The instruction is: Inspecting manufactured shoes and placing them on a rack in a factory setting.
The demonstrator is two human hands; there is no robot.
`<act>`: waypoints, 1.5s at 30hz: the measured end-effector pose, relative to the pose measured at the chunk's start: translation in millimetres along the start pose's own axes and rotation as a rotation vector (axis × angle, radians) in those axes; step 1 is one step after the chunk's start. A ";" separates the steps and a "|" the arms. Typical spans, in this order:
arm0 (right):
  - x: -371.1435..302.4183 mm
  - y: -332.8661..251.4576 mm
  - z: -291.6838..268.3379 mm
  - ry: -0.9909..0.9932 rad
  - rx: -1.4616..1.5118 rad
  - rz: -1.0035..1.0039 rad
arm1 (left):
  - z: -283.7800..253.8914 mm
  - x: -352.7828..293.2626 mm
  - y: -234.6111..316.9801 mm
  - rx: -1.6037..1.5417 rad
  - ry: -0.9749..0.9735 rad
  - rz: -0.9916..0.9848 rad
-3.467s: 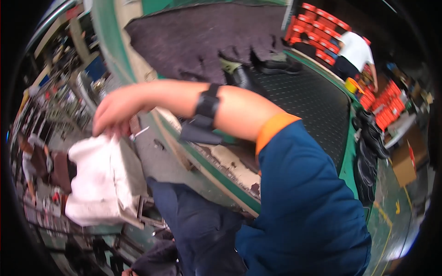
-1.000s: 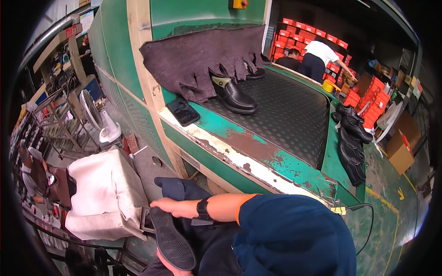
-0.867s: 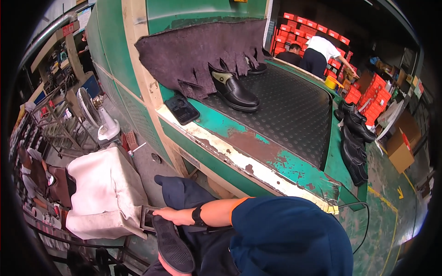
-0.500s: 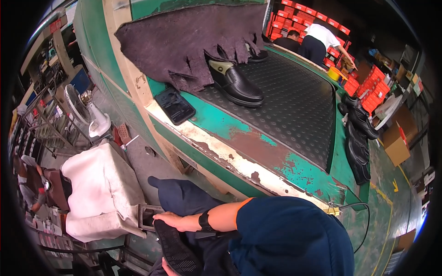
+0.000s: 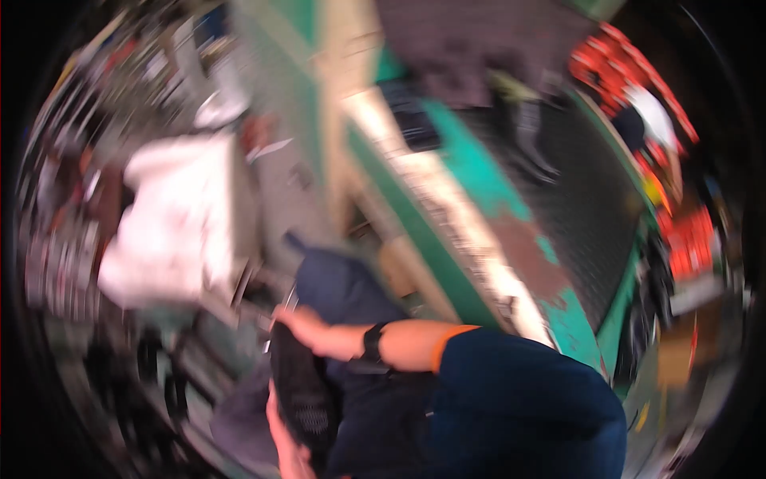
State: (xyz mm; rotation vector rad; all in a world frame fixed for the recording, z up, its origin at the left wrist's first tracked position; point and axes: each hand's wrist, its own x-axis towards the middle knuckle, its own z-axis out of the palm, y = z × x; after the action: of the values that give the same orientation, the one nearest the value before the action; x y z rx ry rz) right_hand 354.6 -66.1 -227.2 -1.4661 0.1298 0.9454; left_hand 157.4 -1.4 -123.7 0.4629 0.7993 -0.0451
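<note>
A black shoe (image 5: 305,391) lies over my lap with its patterned sole turned toward me. My right hand (image 5: 302,327) grips its far end, the arm coming in from the right with a dark band on the wrist. Along the shoe's left side and near end, my left hand (image 5: 284,431) closes on it from below. Its fingers are partly hidden under the shoe. Motion blur hides fine detail, and whether either hand also holds something small cannot be made out.
A green machine frame (image 5: 431,215) with worn paint carries a black studded belt (image 5: 582,207). On it a dark shoe (image 5: 527,132) sits below a ragged grey-purple flap (image 5: 487,48), near a phone (image 5: 411,116). A white-covered block (image 5: 183,215) stands left. A person (image 5: 650,116) bends by red boxes (image 5: 690,247).
My view has swung, so the machine appears farther right and more steeply slanted. Both hands keep hold of the shoe, and more of my left hand shows.
</note>
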 end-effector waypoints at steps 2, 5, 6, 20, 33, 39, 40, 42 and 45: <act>6.6 4.6 3.1 -0.086 0.125 0.005 | -7.3 6.5 1.1 0.131 0.053 0.088; 14.3 11.3 4.7 -0.147 0.205 0.185 | -22.6 32.9 15.6 0.422 0.132 0.226; 15.3 12.5 5.6 -0.198 0.204 0.222 | -26.7 48.4 25.1 0.551 0.218 0.272; 23.8 19.0 0.3 -0.322 0.293 0.262 | -76.5 116.6 26.6 0.921 0.228 0.487; 5.7 25.5 6.9 -0.437 0.057 0.284 | -79.9 156.3 11.9 1.039 0.106 0.660; -6.4 -52.3 60.3 -0.483 -0.762 -0.081 | -69.0 188.6 13.4 0.813 0.233 0.741; -12.2 -54.9 70.2 -0.488 -0.853 -0.221 | -69.5 190.0 18.1 0.800 0.246 0.748; -22.3 -52.4 86.8 -0.631 -0.664 -0.182 | -69.1 191.0 25.6 0.771 0.273 0.763; -32.2 -40.5 101.0 -0.722 -0.531 -0.115 | -69.9 185.7 34.5 0.733 0.296 0.779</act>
State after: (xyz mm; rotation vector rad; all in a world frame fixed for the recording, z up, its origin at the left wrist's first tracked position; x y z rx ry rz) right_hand 311.7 14.2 -159.4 -1.4845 -0.7764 1.4223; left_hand 247.5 83.4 -282.6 1.4775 0.8297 0.4793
